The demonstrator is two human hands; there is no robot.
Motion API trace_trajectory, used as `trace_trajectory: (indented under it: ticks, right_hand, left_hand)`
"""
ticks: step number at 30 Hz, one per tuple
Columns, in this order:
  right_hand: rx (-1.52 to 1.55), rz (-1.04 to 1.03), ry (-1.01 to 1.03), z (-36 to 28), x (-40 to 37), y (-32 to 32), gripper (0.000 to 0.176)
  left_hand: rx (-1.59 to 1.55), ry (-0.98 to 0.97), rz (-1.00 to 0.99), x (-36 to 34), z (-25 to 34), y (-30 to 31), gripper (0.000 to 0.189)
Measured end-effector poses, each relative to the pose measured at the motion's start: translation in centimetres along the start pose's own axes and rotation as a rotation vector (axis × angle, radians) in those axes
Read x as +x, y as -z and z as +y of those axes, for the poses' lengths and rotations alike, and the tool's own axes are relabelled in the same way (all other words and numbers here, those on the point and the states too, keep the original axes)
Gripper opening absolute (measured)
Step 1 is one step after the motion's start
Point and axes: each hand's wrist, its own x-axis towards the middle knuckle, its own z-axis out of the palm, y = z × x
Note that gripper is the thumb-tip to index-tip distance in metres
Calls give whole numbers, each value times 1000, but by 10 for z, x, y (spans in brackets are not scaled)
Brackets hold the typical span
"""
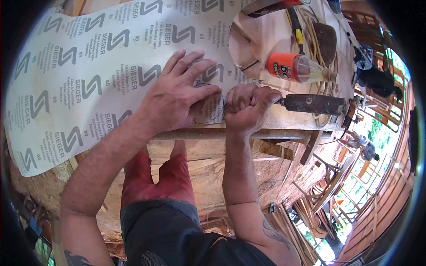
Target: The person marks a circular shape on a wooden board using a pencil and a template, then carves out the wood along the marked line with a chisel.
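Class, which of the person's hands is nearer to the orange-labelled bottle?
The right. The right hand is curled close by, left of the bottle and nearer the body; the left hand rests farther left, on the printed paper.

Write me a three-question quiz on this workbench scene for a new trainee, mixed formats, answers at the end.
1. True or false: the left hand and the right hand are both curled into fists.
2. Multiple choice: what color is the label on the bottle?
A) green
B) orange-red
C) blue
3. Fill in the blank: the large brand word repeated across the abrasive paper is ____.

Key: 1. False; the left hand's fingers are extended. 2. B. 3. SIEGER.
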Motion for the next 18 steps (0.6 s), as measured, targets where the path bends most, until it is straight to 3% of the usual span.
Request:
trace_trajectory:
  ticks: [18]
  right_hand:
    - [-36,-10,8,-2,-1,-2,51]
  left_hand:
    - [-13,-2,-11,0,-2,1,38]
